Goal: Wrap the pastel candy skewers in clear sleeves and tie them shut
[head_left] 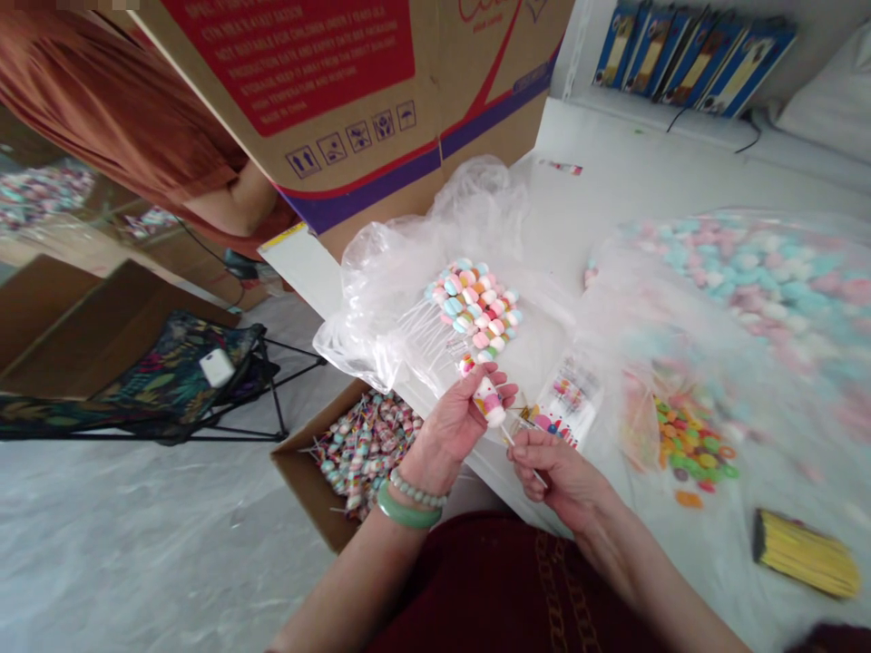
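Observation:
My left hand (455, 413) is closed around a marshmallow pop (488, 404) in a clear printed wrapper. Its white stick (507, 437) points down toward my right hand (554, 467), whose fingers pinch it. Just by my right fingertips are some thin gold ties (525, 414); whether they are held I cannot make out. Beyond my left hand, a stack of unwrapped marshmallow pops (476, 304) lies with white sticks on a crumpled clear plastic bag (371, 299). Flat printed wrappers (570, 390) rest on the table right of my hands.
Below the table's left edge, an open carton (306, 494) holds many wrapped pops. Loose marshmallows (762, 263) and gummy rings (694, 444) lie under plastic at right, near a yellow bundle (807, 553). A big carton (354, 100) stands behind; a person (136, 118) is beside it.

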`<state>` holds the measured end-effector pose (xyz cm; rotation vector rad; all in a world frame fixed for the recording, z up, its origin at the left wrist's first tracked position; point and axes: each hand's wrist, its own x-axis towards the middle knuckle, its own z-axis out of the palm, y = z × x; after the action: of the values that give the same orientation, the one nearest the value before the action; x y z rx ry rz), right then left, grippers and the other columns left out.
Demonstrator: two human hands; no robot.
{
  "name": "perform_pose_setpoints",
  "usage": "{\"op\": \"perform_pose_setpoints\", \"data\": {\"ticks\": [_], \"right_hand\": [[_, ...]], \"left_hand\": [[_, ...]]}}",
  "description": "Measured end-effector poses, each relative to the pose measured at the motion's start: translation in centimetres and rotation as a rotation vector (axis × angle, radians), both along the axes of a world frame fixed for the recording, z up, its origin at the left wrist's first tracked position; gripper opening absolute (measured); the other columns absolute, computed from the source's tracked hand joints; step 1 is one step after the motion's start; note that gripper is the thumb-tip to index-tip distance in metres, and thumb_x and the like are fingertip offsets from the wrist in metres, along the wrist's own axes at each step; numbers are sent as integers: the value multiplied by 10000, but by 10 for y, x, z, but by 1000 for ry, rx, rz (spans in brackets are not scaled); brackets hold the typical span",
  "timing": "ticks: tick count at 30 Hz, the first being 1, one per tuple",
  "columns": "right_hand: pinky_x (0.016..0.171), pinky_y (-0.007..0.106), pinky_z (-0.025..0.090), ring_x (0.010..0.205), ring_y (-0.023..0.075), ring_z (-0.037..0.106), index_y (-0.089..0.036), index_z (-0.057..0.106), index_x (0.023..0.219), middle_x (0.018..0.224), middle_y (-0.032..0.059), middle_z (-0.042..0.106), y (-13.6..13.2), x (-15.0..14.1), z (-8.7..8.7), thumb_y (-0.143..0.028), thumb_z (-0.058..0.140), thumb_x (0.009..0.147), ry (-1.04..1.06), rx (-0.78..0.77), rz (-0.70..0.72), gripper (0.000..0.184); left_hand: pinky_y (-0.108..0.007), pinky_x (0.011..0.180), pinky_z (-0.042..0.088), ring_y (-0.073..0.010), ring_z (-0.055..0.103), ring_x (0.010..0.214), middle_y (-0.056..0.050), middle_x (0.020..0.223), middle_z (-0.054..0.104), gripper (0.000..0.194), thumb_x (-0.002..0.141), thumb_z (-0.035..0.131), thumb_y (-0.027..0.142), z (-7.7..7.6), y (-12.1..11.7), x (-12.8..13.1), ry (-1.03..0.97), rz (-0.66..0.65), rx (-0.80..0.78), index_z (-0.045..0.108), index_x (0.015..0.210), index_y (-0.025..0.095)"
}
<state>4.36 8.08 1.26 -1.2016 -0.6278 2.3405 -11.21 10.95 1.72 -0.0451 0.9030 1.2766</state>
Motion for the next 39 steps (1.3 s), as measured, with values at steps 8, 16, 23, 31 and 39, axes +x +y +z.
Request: {"op": "perform_pose_setpoints", "data": {"ticks": [8,16,23,31,39], "right_hand": [[479,239,235,490,92,335,-191,517,521,488,-56,416,0,-11,-6,-315,606,632,-569,501,-24,189],[565,251,305,588,136,462,-203,530,587,559,-40,493,3,-5,-14,-287,544,743,-776,713,49,178],[603,271,287,682,161,539,-192,574,696,698,21,602,-8,2,-5,-227,399,914,-1302,1284,148,281],[634,286,299,683,169,536,-200,562,684,709,41,620,-13,-1,-7,-159,427,931,-1381,1607,266,285],[635,295,302,666,176,527,-201,576,695,672,45,595,-18,-5,-7,-111,401,928,-1343,1711,300,305]], "left_hand": [[-318,747,551,-189,697,776,-32,780,676,71,873,565,166,-8,5,5,33,208,-27,623,894,129],[-304,733,545,-168,680,692,-34,750,670,149,856,613,265,-8,0,13,91,113,119,621,918,130],[-309,730,543,-187,685,739,-44,760,676,164,794,681,261,-11,2,13,79,129,41,625,873,129],[-317,767,547,-143,656,669,-12,698,643,77,799,662,189,-10,3,12,53,204,-36,614,830,137],[-310,764,548,-166,680,740,-38,742,655,64,874,573,196,-8,6,20,76,235,-74,598,848,142]]}}
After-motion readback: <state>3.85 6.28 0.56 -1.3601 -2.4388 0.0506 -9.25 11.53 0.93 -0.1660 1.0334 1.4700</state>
